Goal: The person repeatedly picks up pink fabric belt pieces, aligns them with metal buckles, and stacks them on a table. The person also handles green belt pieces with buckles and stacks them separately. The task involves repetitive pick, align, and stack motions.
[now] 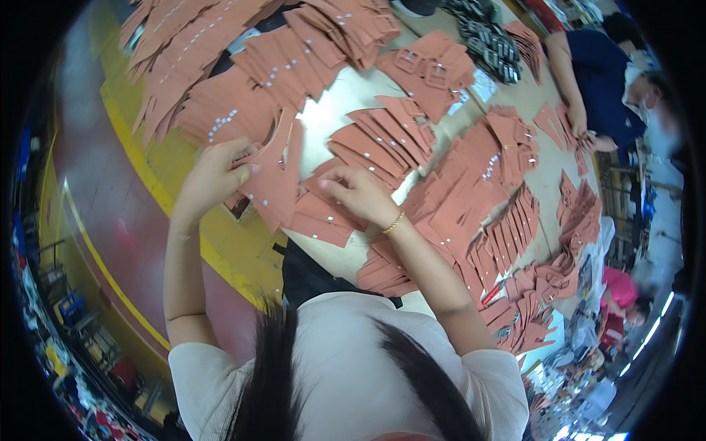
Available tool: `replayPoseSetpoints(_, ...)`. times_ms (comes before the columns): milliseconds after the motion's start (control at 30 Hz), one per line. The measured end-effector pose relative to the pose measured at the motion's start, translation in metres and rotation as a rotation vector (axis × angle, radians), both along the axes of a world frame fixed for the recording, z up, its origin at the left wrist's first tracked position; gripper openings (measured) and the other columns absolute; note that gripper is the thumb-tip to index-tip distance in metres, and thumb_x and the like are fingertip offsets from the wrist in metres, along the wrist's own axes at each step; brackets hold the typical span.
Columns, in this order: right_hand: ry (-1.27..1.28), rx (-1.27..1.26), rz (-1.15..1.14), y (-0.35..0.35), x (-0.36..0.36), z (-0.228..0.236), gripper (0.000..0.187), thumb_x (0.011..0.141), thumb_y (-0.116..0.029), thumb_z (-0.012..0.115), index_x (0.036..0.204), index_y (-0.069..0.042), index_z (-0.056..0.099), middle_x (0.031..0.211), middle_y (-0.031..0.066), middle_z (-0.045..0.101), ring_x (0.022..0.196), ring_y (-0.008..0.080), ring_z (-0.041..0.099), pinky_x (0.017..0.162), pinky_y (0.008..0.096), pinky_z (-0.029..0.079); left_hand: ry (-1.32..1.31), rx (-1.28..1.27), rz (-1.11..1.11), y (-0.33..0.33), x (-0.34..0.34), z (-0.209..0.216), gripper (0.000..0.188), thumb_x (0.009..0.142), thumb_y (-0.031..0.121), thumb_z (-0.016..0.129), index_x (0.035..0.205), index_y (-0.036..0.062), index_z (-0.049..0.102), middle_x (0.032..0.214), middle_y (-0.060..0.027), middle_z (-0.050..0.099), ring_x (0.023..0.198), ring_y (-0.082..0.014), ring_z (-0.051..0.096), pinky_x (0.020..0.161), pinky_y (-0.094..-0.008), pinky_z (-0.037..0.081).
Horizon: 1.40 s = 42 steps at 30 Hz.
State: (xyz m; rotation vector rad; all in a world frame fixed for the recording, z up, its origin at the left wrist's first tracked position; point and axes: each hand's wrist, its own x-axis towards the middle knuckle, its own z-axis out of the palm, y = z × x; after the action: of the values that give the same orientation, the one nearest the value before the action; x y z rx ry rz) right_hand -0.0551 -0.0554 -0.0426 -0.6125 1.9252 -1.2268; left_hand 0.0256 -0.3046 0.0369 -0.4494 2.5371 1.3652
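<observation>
My left hand [224,173] pinches the edge of a terracotta-coloured cut fabric piece [276,184] with a slit near its upper end and a small white sticker. The piece hangs over the table's near left edge. To its right, my right hand [360,192] hovers over a fan of similar pieces [320,220], its fingers curled together; whatever they may hold is hidden. A gold bracelet [395,223] circles that wrist. Beyond my hands lie overlapping rows of stickered pieces [382,143], several of them with buckles [434,72] in the same colour.
A heap of dark, shiny buckles [485,40] sits at the table's far side. Across the table at the right, a person in dark blue [599,81] handles similar pieces. Red scissors or a similar tool [493,294] lies at the right. Yellow-striped floor [140,169] runs along the left.
</observation>
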Motion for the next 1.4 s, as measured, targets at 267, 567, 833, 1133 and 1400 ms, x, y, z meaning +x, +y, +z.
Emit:
replayPoseSetpoints(267, -0.025, -0.002, 0.013, 0.02, 0.016, 0.019, 0.025, 0.091, -0.022, 0.059, 0.105, -0.002, 0.064, 0.083, 0.0058, 0.064, 0.072, 0.0103, 0.058, 0.065, 0.0276, 0.048, 0.389, 0.397, -0.249, 0.038, -0.104, 0.084, 0.018, 0.083, 0.011, 0.065, 0.096, -0.0001, 0.062, 0.088, -0.0007, 0.064, 0.082, -0.0059, 0.056, 0.075, -0.022, 0.045)
replayPoseSetpoints(567, -0.029, -0.009, -0.062, 0.055, 0.023, 0.023, 0.027, 0.092, -0.022, 0.059, 0.11, -0.003, 0.062, 0.103, 0.007, 0.068, 0.082, 0.0128, 0.062, 0.073, 0.027, 0.049, 0.33, 0.3, -0.135, 0.12, -0.247, -0.084, 0.03, 0.083, 0.022, 0.067, 0.105, 0.003, 0.06, 0.09, -0.0081, 0.066, 0.078, -0.0206, 0.063, 0.07, -0.0336, 0.051)
replayPoseSetpoints(833, -0.009, -0.096, -0.124, 0.054, 0.03, 0.041, 0.024, 0.089, -0.019, 0.061, 0.104, -0.001, 0.063, 0.096, 0.0095, 0.065, 0.081, 0.0173, 0.063, 0.073, 0.0285, 0.05, 0.813, -0.557, -0.062, 0.118, -0.227, -0.086, 0.03, 0.081, 0.022, 0.065, 0.101, -0.0003, 0.06, 0.099, -0.0176, 0.06, 0.097, -0.0337, 0.058, 0.08, -0.0406, 0.046)
replayPoseSetpoints(1133, 0.023, -0.248, -0.065, 0.059, 0.049, 0.021, 0.019, 0.088, -0.015, 0.06, 0.102, -0.002, 0.064, 0.094, 0.0118, 0.064, 0.092, 0.0259, 0.062, 0.079, 0.0347, 0.049, 0.198, -0.425, -0.037, -0.053, -0.014, -0.099, 0.039, 0.082, 0.027, 0.067, 0.105, -0.0017, 0.059, 0.097, -0.0165, 0.061, 0.085, -0.0282, 0.057, 0.073, -0.0403, 0.046)
replayPoseSetpoints(1400, 0.34, -0.336, -0.109, 0.032, 0.075, 0.007, 0.023, 0.076, -0.024, 0.066, 0.088, -0.005, 0.068, 0.081, 0.0116, 0.068, 0.075, 0.0269, 0.065, 0.068, 0.0385, 0.05, 0.412, -0.358, -0.053, -0.028, 0.02, -0.113, 0.034, 0.081, 0.02, 0.07, 0.104, -0.0025, 0.057, 0.102, -0.0129, 0.062, 0.088, -0.0199, 0.057, 0.08, -0.0327, 0.048)
